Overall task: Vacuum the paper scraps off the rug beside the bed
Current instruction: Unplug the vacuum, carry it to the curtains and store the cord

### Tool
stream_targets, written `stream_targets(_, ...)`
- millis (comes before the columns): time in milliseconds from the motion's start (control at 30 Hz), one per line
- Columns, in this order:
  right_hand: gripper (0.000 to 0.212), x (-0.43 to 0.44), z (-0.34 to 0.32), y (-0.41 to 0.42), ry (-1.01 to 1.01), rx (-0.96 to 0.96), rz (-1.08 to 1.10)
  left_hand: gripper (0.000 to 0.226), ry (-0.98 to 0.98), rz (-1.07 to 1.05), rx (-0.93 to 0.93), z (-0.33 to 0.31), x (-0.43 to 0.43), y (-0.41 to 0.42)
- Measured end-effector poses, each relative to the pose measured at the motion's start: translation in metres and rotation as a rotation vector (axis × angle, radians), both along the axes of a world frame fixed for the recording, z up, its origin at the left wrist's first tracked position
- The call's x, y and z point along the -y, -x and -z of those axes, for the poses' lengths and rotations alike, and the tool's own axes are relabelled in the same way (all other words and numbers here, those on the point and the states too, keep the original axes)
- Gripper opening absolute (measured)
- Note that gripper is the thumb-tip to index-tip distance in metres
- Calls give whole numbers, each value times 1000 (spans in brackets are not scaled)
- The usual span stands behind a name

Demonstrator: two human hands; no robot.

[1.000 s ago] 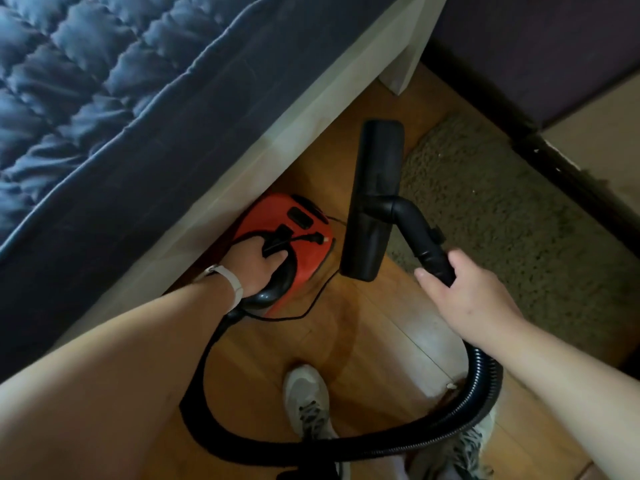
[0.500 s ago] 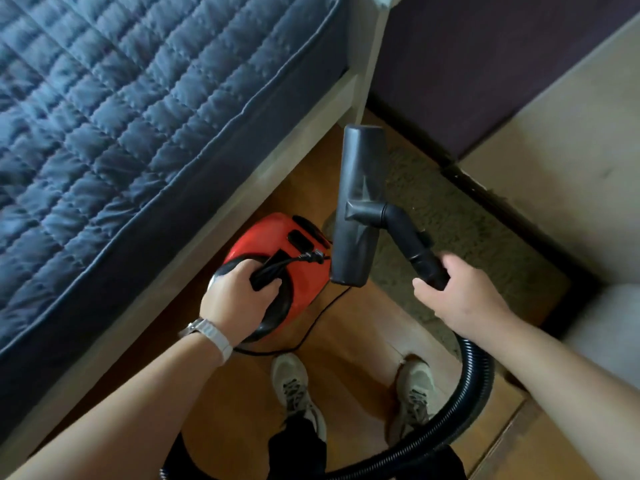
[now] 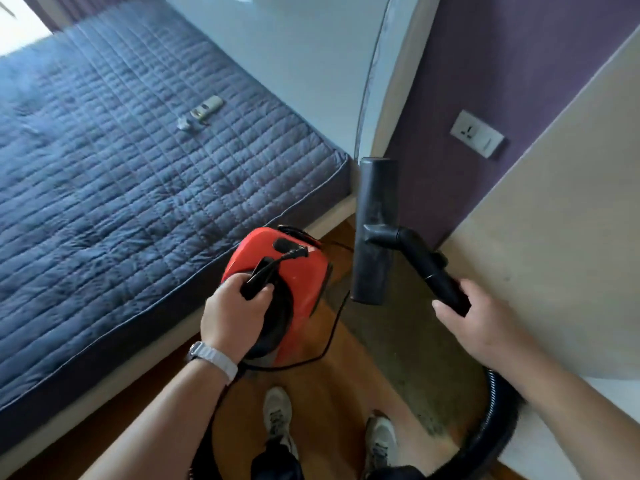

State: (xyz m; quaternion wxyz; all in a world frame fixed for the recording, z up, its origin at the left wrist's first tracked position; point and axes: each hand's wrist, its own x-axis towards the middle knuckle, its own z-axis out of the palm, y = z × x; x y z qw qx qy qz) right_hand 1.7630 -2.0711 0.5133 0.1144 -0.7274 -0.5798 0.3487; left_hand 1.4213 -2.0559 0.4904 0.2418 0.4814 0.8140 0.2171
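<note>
Both hands are gripping parts of one vacuum. Left hand [image 3: 232, 315], low in the centre of the frame, is wrapping closed around the black carrying handle [image 3: 258, 278] of the red vacuum body [image 3: 294, 271], which is appearing lifted clear of the wooden floor [image 3: 322, 403] just beside the bed frame. A white watch [image 3: 214, 356] is sitting on that wrist. Right hand [image 3: 474, 318], right of centre, is closing around the black wand [image 3: 427, 265], and the ribbed hose [image 3: 491, 424] is looping down from it toward the lower right corner. At the wand's far end the long black floor nozzle [image 3: 374, 230] is standing nearly vertical in the picture, hanging above the near edge of the greenish rug [image 3: 408, 348], which is lying between the wooden floor and the beige panel at right. Paper scraps on the rug are too small to make out. Filling the left half of the frame, the blue quilted mattress [image 3: 121, 202] is carrying a small remote [image 3: 207, 108] near the upper centre. Two pale shoes [image 3: 277, 414] are showing at the bottom edge.
</note>
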Motion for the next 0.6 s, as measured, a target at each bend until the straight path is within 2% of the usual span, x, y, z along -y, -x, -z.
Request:
stream_targets(167,18,3,-68,-3,-164,-74,-15,9,-96,-130,-9,-72,45,-5)
stream_targets(267,13,6,-105,13,-182,-134,-71,11,-129,-211,-11,-103,75,4)
stream_targets(600,13,43,-177,145,-261,-195,-401,18,-225,-454,2,-167,194,84)
